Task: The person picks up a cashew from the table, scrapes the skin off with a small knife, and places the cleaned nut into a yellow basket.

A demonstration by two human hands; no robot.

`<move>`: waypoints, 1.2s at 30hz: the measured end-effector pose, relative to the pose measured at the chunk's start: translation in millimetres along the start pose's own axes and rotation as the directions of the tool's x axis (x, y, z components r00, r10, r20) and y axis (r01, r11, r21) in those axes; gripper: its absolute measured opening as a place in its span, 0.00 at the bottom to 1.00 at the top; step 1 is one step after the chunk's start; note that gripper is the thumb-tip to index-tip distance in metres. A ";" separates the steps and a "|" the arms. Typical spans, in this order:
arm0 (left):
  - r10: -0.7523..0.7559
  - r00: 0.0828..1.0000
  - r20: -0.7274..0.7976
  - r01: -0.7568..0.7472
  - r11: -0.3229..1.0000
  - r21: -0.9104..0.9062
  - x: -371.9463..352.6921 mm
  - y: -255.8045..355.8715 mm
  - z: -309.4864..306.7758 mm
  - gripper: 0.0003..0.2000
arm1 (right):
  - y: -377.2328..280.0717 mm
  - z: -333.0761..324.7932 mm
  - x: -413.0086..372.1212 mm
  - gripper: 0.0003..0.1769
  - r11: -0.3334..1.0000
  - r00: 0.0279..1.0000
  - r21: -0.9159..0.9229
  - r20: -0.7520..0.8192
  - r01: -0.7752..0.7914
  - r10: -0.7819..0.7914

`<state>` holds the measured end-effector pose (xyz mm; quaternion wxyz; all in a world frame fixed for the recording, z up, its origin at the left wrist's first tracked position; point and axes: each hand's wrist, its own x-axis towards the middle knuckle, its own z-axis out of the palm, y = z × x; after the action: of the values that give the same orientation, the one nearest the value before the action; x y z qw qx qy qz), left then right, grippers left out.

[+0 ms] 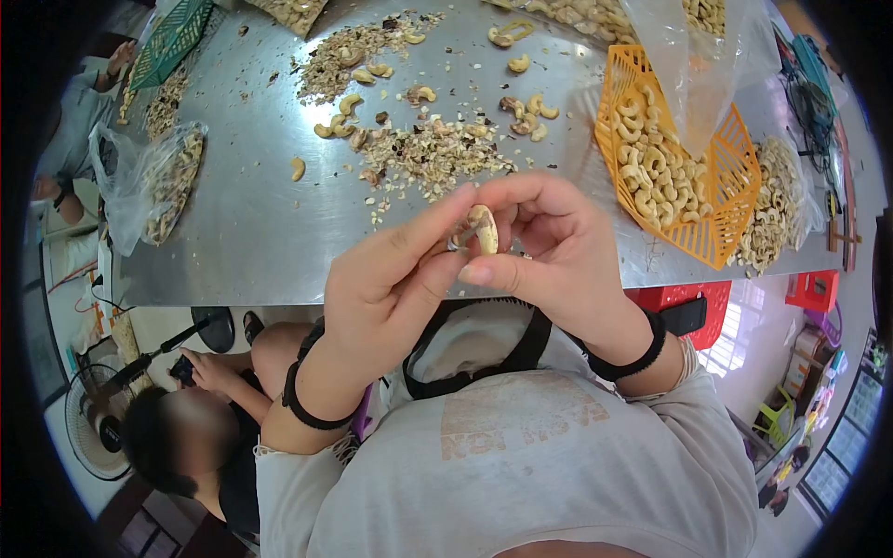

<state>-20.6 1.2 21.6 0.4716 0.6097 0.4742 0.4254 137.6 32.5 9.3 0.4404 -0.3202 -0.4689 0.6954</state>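
Observation:
Close in front of my chest, at the table's near edge, both hands meet around one cashew nut (488, 232) with brown skin patches on its pale surface. My right hand (563, 246) is closed on the nut, its thumb below and its index finger above. My left hand (395, 284) is pinched shut against the nut's left side; a small shiny bit shows at its fingertips, too hidden to name. Beyond the hands lies a heap of skin flakes and nut crumbs (433, 153), with several loose cashews (530, 116) around it.
An orange plastic basket (621, 70) of peeled cashews stands on the metal table (251, 246) at right, beside a pile of nuts (777, 200). Plastic bags (153, 191) lie left and at the back. A green basket (172, 42) is far left. Another person (209, 437) sits at lower left near a fan (93, 418).

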 end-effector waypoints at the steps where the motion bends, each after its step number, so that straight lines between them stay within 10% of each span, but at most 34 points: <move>1: -0.010 1.000 0.004 0.010 1.000 0.000 0.5 1.8 0.1 0.19 | 0.9 -0.5 0.1 0.20 1.000 1.000 -0.020 0.005 0.015 -0.015; 16: 0.128 0.982 0.138 -0.147 0.979 0.139 6.2 -4.8 -13.1 0.16 | 1.3 -6.4 0.2 0.16 0.963 0.994 -0.246 0.049 0.107 -0.098; 25: -0.096 0.975 0.198 0.093 0.995 0.026 7.1 3.4 -17.3 0.17 | -4.3 -7.6 1.7 0.17 0.972 0.998 -0.232 0.042 -0.042 0.053; 36: -0.039 0.957 0.287 0.035 0.999 0.021 11.2 -0.1 -21.7 0.14 | -6.9 -13.9 2.6 0.17 0.903 0.990 -0.427 0.139 0.042 0.020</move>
<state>-39.5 15.9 26.5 0.5386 0.6595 0.4155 0.3199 150.6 41.2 10.7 0.3292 -0.3570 -0.6420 0.5933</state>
